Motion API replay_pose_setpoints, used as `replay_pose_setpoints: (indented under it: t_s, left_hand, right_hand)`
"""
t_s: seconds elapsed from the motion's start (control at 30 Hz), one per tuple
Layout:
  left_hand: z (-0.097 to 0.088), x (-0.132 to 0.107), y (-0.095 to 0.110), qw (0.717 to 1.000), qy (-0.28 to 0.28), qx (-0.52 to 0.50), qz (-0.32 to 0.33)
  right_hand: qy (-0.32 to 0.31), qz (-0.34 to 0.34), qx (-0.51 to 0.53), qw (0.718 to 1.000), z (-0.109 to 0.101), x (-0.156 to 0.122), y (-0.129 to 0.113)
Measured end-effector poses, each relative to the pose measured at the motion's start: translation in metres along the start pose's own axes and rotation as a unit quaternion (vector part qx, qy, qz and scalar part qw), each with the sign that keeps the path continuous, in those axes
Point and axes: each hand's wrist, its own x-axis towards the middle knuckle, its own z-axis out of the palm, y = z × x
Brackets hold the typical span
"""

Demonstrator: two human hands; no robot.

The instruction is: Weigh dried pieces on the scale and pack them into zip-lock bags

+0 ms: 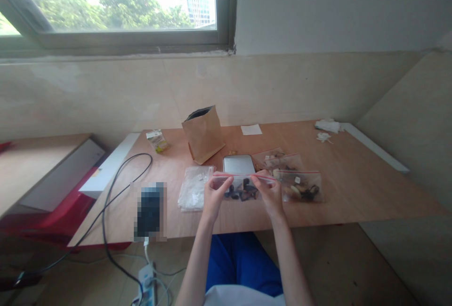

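Note:
Between my two hands a clear zip bag point(243, 190) with a red seal strip is stretched, dark pieces inside it. My left hand point(216, 192) pinches its top edge on the left side, thumb along the strip. On the right side my right hand point(269, 192) grips the same edge, thumb and fingers pressed together. Just behind the bag lies a flat silver-topped scale point(239, 164), partly hidden. A stack of empty clear bags point(191, 188) is beside my left hand. Right of my right hand lies a filled zip bag point(302, 187) with pale and dark pieces and a small white packet.
An open brown paper bag point(204, 135) stands at the back. More filled bags point(282, 160) lie behind on the right. A pixelated dark device point(150, 212) and a black cable point(103, 212) are on the left. A small packet point(157, 141) and white paper point(251, 130) lie near the wall.

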Motion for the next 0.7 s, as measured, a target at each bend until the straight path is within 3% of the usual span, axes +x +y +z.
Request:
replay_pose_setpoints:
  t_s: [0.2,0.37,0.7]
  left_hand:
    - [-0.004,0.0,-0.002,0.997,-0.078,0.005,-0.01]
    - [0.001,-0.001,0.0,0.996,-0.083,0.034,-0.001]
    - [0.002,-0.004,0.007,0.994,-0.043,0.084,0.049]
  right_hand:
    - [-0.039,0.034,0.052,0.997,-0.003,-0.001,0.006]
    - [-0.075,0.024,0.046,0.996,0.002,-0.001,0.003]
    - [-0.011,-0.097,-0.054,0.994,0.007,-0.001,-0.007]
